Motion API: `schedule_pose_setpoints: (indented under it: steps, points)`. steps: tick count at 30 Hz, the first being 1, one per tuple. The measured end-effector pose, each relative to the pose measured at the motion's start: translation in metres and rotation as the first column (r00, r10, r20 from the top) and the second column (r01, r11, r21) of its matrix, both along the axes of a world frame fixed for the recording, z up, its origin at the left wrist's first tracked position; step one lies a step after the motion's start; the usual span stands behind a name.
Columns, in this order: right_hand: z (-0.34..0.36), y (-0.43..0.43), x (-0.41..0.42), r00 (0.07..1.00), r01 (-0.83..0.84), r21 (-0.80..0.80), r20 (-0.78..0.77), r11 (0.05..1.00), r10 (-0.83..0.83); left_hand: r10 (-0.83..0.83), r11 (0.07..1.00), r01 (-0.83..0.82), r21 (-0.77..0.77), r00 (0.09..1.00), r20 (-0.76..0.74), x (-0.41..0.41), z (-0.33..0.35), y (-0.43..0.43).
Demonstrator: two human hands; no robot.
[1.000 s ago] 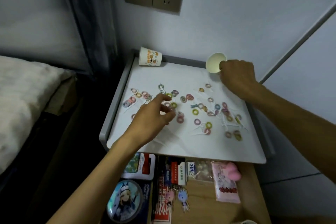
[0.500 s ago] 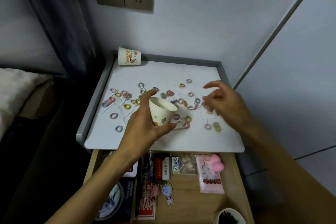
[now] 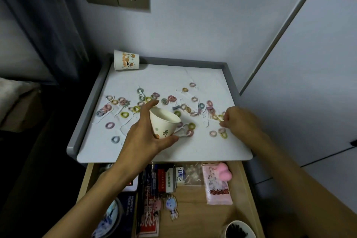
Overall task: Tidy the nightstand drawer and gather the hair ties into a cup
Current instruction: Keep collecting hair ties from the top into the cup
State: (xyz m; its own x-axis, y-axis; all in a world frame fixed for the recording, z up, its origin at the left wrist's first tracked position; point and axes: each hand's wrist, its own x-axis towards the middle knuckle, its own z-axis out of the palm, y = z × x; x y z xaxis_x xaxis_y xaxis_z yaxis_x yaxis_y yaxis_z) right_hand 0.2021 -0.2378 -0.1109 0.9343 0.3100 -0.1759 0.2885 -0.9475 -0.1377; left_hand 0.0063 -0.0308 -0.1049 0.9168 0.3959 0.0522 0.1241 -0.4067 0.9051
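Behind-left of the small white leaf-printed paper cup, a second printed paper cup lies on its side. The leaf-printed cup is gripped, tilted, by the left hand. Small coloured hair ties are scattered all round it on the white nightstand top. None is seen inside, so gathering is judged barely begun. To its right, the right hand is curled over ties; a pinch cannot be confirmed.
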Motion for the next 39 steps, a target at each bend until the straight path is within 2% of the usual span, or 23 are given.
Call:
schedule_pose_setpoints:
  steps: [6, 12, 15, 18, 20, 23, 27, 30, 32, 36, 39]
  points:
    - [0.001, 0.006, -0.002, 0.999, -0.051, 0.047, 0.002, 0.998, 0.051, 0.004, 1.0, -0.004, -0.014, 1.0, -0.008, -0.001, -0.001, 0.001]
    - [-0.003, 0.012, -0.01, 0.99, -0.123, 0.087, 0.078, 0.989, 0.116, 0.006, 1.0, -0.006, -0.015, 1.0, -0.011, 0.001, -0.002, 0.0]
    - [-0.004, 0.014, -0.011, 0.986, -0.163, 0.08, 0.053, 0.983, 0.159, 0.005, 1.0, -0.005, -0.017, 1.0, -0.012, 0.002, -0.004, 0.0]
    - [0.003, 0.009, -0.006, 0.986, -0.158, 0.028, 0.058, 0.987, 0.156, 0.007, 1.0, -0.007, -0.023, 1.0, -0.014, 0.002, -0.004, 0.0]
    - [0.013, 0.005, -0.002, 0.986, -0.137, 0.044, 0.097, 0.99, 0.132, 0.01, 1.0, -0.01, -0.025, 1.0, -0.012, 0.003, -0.004, 0.0]
    - [0.022, 0.005, -0.001, 0.989, -0.134, 0.084, 0.069, 0.987, 0.128, 0.013, 1.0, -0.013, -0.024, 1.0, -0.011, 0.004, -0.003, 0.0]
    - [0.022, 0.004, -0.002, 0.991, -0.134, -0.001, 0.0, 0.991, 0.134, 0.004, 1.0, -0.004, -0.006, 1.0, -0.016, 0.005, -0.004, -0.001]
    - [0.026, -0.004, 0.0, 0.989, -0.119, -0.158, 0.065, 0.98, 0.131, 0.007, 1.0, -0.007, -0.011, 1.0, -0.018, 0.004, -0.004, -0.001]
    - [0.028, -0.007, 0.003, 0.988, -0.102, -0.197, 0.092, 0.975, 0.122, 0.006, 1.0, -0.006, -0.014, 1.0, -0.02, 0.005, -0.004, -0.001]
    - [0.03, -0.007, 0.007, 0.996, -0.082, -0.083, -0.041, 0.993, 0.078, -0.001, 1.0, 0.001, -0.004, 1.0, -0.02, 0.006, -0.003, -0.001]
    - [0.031, -0.009, 0.007, 0.998, -0.061, -0.086, 0.007, 0.994, 0.062, -0.005, 1.0, 0.005, 0.0, 1.0, -0.018, 0.005, -0.004, -0.002]
